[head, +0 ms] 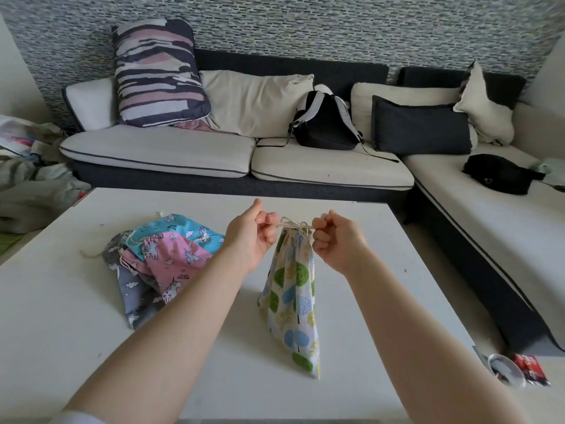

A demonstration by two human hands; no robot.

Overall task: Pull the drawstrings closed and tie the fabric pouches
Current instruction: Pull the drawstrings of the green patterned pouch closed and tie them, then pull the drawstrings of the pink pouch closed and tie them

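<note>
Pinching one end of the cream drawstring (295,225) each, the left hand (253,237) and the right hand (334,240) have their fingers curled around the cord and hold it stretched between them, with a looped knot in the middle. Under the knot the tree-print pouch (292,301) hangs with its mouth gathered closed, and its lower corner touches the tabletop (61,301) near the front edge. A pile of unicorn-print pouches (162,264) lies toward the left side of the tabletop, well apart from the hands. Behind the far edge stands a sofa (214,154) with a black backpack (325,123) on it.
</note>
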